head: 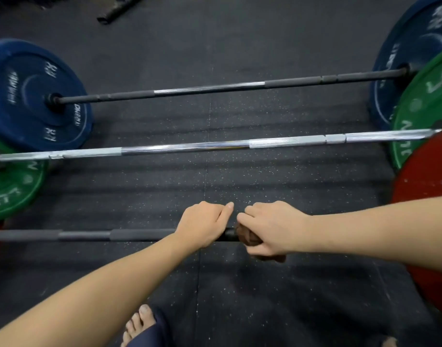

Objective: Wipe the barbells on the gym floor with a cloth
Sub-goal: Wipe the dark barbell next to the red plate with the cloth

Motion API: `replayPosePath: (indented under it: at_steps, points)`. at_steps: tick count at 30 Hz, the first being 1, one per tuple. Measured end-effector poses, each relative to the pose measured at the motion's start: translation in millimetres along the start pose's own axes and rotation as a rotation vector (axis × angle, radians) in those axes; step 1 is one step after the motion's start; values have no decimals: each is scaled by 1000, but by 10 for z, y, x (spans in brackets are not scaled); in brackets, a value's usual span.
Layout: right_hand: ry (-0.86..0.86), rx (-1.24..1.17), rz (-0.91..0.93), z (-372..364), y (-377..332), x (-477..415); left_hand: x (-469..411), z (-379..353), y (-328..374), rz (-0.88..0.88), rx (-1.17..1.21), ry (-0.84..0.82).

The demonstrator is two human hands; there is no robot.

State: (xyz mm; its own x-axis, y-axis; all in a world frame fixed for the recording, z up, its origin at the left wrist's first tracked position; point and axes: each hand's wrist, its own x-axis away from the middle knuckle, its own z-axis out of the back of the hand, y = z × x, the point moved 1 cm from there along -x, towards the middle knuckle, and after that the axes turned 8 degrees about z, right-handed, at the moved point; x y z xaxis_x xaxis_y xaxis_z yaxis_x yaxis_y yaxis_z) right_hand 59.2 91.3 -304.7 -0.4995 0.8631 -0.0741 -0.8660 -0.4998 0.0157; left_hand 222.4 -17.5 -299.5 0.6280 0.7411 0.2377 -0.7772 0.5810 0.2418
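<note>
Three bars across the mat, lanes of floor between

The nearest bar (84, 235) lies bare from the left frame edge up to the left hand (202, 224), which grips it; just beside it the right hand (272, 226) holds the cloth (245, 237) round the bar; beyond, the forearm covers the bar up to the red plate (425, 209); open floor (214, 186) runs between this bar and the chrome bar (189, 147); a second lane runs between the chrome bar and the far bar (214, 87); the left blue plate (27, 96) and left green plate (12, 191) wall these lanes on one side, the right blue plate (410, 46) and right green plate (420, 108) on the other; a bare foot (139, 324) stands on the near side.
</note>
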Motion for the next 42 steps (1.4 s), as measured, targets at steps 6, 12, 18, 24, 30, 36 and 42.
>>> replayPosePath:
  at_steps: [6,12,18,24,30,36,42]
  points:
    - [-65,-80,0,-42,-130,-388,41,213,-658,136,-110,41]
    - [-221,-192,-44,160,95,-174,-39,104,-754,150,-101,-25]
    - [-123,-99,-51,44,-31,-266,-56,62,-814,94,-96,4]
    - [98,-23,-82,-125,-432,-869,-54,86,-813,114,-62,1]
    - [58,-71,-26,-125,-384,-815,-65,81,-807,113,8,-16]
    - [-132,-243,-174,63,-188,-390,-69,55,-851,134,7,12]
    - [5,-103,-163,-51,-341,-470,-94,42,-866,131,1,0]
